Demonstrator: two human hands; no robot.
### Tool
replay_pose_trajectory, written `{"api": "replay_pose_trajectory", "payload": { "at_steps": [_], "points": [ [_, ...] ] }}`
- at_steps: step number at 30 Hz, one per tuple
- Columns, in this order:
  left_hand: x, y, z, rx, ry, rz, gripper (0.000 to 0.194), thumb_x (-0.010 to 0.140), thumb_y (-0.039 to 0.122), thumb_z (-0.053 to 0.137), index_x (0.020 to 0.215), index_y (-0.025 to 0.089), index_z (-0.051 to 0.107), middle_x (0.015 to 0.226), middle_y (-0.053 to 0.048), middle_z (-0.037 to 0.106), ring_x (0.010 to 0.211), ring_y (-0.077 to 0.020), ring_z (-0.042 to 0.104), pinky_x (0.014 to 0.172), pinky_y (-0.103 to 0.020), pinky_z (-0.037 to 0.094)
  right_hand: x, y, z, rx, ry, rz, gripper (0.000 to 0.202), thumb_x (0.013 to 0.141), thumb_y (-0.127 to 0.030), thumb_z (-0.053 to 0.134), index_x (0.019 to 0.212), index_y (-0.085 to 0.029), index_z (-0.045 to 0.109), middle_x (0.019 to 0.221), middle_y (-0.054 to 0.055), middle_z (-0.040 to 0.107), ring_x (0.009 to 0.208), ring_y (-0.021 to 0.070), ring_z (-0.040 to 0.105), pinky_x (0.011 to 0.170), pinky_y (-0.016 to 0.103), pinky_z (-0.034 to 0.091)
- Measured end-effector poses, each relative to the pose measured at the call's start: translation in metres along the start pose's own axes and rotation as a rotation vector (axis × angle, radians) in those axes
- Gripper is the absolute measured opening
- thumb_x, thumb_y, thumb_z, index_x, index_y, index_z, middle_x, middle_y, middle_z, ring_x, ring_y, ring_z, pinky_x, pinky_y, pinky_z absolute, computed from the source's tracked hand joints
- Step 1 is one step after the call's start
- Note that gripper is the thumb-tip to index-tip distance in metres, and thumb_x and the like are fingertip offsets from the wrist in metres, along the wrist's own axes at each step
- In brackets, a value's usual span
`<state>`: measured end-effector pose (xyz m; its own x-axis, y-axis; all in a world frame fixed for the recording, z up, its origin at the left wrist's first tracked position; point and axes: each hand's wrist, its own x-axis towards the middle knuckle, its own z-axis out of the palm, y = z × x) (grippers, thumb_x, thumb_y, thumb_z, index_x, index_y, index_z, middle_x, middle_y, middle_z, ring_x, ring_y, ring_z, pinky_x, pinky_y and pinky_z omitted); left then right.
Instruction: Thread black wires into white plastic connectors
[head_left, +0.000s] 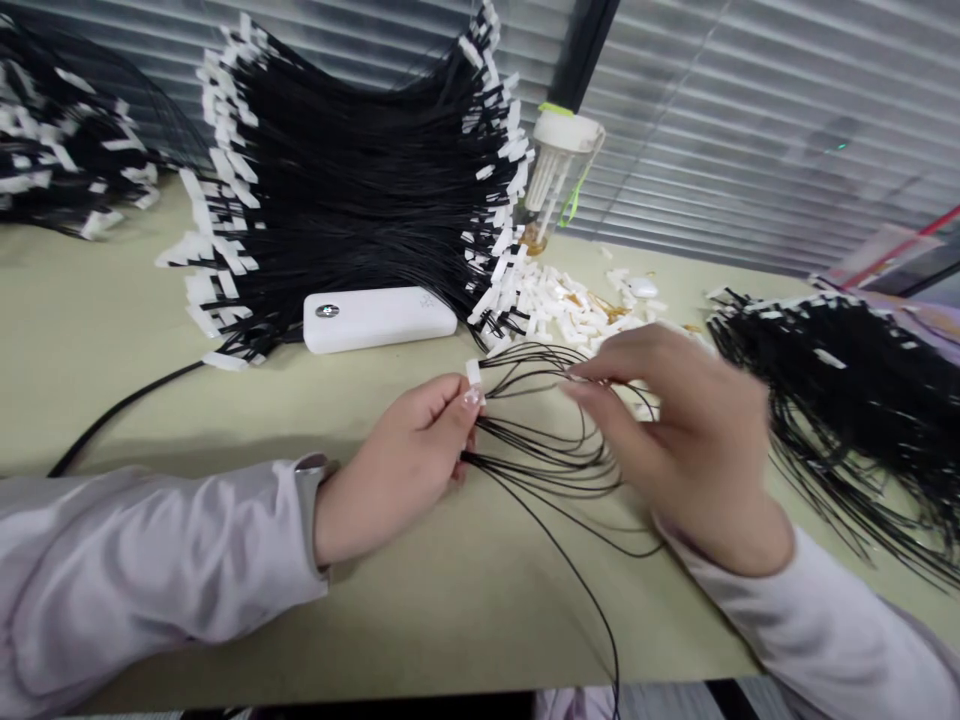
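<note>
Thin black wires (pixel 540 436) fan out to the right from my left hand (pixel 409 460), which pinches their ends together. A small white connector (pixel 473 372) stands up at its thumb and forefinger. My right hand (pixel 686 440), slightly blurred, has thumb and forefinger closed on the upper wires of the same bunch. Some wires loop behind the right fingers, and one long wire hangs down over the table's front edge.
A tall stack of black cables (pixel 360 170) with white ends stands behind a white power bank (pixel 379 320). Loose white connectors (pixel 562 310) lie beside a clear bottle (pixel 559 165). More black wires (pixel 870 400) lie right, and another cable pile (pixel 60 150) lies far left.
</note>
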<state>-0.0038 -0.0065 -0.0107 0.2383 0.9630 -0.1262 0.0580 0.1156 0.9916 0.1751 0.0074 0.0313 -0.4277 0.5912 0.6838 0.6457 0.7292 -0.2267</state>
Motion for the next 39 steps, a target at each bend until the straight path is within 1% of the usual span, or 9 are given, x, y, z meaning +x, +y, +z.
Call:
{"api": "replay_pose_trajectory", "payload": {
  "at_steps": [3, 8, 11, 15, 19, 25, 29, 33, 39],
  "points": [
    [0.003, -0.003, -0.002, -0.050, 0.070, 0.031, 0.028, 0.083, 0.042, 0.034, 0.070, 0.019, 0.042, 0.058, 0.005, 0.041, 0.044, -0.0053, 0.041, 0.040, -0.017, 0.033, 0.003, 0.004, -0.024, -0.039, 0.002, 0.019, 0.009, 0.069, -0.014, 0.058, 0.066, -0.017, 0.051, 0.065, 0.002, 0.050, 0.064, 0.0105, 0.048, 0.058, 0.025, 0.039],
    [0.008, -0.004, -0.003, -0.084, 0.121, -0.001, 0.027, 0.082, 0.041, 0.035, 0.072, 0.018, 0.044, 0.060, 0.005, 0.041, 0.043, -0.0046, 0.042, 0.039, -0.017, 0.032, -0.005, 0.019, -0.033, -0.050, -0.812, 0.035, 0.018, 0.074, -0.022, 0.052, 0.057, -0.018, 0.050, 0.047, -0.004, 0.043, 0.043, 0.0058, 0.036, 0.043, 0.020, 0.028],
    [0.009, -0.004, -0.003, -0.116, 0.136, -0.020, 0.027, 0.081, 0.042, 0.038, 0.071, 0.018, 0.044, 0.061, 0.004, 0.041, 0.044, -0.0046, 0.041, 0.039, -0.017, 0.031, -0.010, 0.025, -0.029, -0.128, -0.894, 0.057, 0.026, 0.077, -0.022, 0.047, 0.052, -0.018, 0.049, 0.042, -0.005, 0.039, 0.040, 0.0048, 0.031, 0.042, 0.020, 0.025],
    [0.009, -0.004, -0.003, -0.123, 0.131, -0.020, 0.027, 0.081, 0.042, 0.038, 0.071, 0.018, 0.044, 0.061, 0.004, 0.043, 0.046, -0.0053, 0.040, 0.041, -0.018, 0.031, -0.011, 0.024, -0.027, -0.061, -0.892, 0.099, 0.012, 0.077, -0.032, 0.050, 0.074, -0.023, 0.058, 0.041, -0.007, 0.041, 0.039, 0.0051, 0.034, 0.041, 0.019, 0.026],
    [0.009, -0.003, -0.002, -0.114, 0.134, -0.038, 0.026, 0.082, 0.041, 0.037, 0.070, 0.018, 0.043, 0.061, 0.004, 0.043, 0.046, -0.0056, 0.040, 0.041, -0.018, 0.031, -0.006, 0.025, -0.031, -0.027, -0.872, 0.116, 0.019, 0.076, -0.023, 0.050, 0.059, -0.021, 0.056, 0.043, -0.005, 0.046, 0.042, 0.0060, 0.041, 0.043, 0.020, 0.030],
    [0.006, -0.003, -0.002, -0.067, 0.109, -0.012, 0.026, 0.083, 0.040, 0.036, 0.068, 0.019, 0.040, 0.060, 0.004, 0.043, 0.046, -0.0055, 0.042, 0.042, -0.018, 0.032, 0.004, 0.043, -0.059, 0.099, 0.088, 0.627, 0.014, 0.073, -0.019, 0.054, 0.083, -0.023, 0.062, 0.084, 0.006, 0.062, 0.074, 0.0153, 0.058, 0.052, 0.023, 0.043],
    [0.004, -0.004, -0.002, -0.031, 0.103, 0.005, 0.028, 0.082, 0.042, 0.035, 0.070, 0.019, 0.042, 0.061, 0.004, 0.042, 0.047, -0.0063, 0.042, 0.042, -0.018, 0.032, 0.006, 0.042, -0.061, 0.526, 0.525, 0.613, 0.016, 0.079, -0.020, 0.046, 0.082, -0.029, 0.059, 0.096, 0.001, 0.055, 0.080, 0.0132, 0.056, 0.060, 0.024, 0.043],
    [0.002, -0.003, 0.001, -0.002, 0.075, 0.022, 0.029, 0.082, 0.043, 0.034, 0.070, 0.018, 0.044, 0.059, 0.004, 0.042, 0.047, -0.0070, 0.042, 0.043, -0.019, 0.034, 0.002, 0.024, -0.039, 0.542, 0.305, 0.607, 0.017, 0.079, -0.023, 0.047, 0.091, -0.031, 0.057, 0.068, -0.001, 0.054, 0.048, 0.0073, 0.046, 0.045, 0.023, 0.037],
    [0.000, -0.002, 0.003, -0.018, 0.029, -0.027, 0.029, 0.081, 0.044, 0.036, 0.073, 0.018, 0.045, 0.056, 0.005, 0.042, 0.046, -0.0067, 0.039, 0.042, -0.017, 0.034, -0.007, -0.002, 0.000, 0.130, -0.174, 0.210, 0.006, 0.075, -0.018, 0.054, 0.077, -0.019, 0.059, 0.069, -0.001, 0.059, 0.064, 0.0078, 0.053, 0.058, 0.020, 0.042]
  ]
}}
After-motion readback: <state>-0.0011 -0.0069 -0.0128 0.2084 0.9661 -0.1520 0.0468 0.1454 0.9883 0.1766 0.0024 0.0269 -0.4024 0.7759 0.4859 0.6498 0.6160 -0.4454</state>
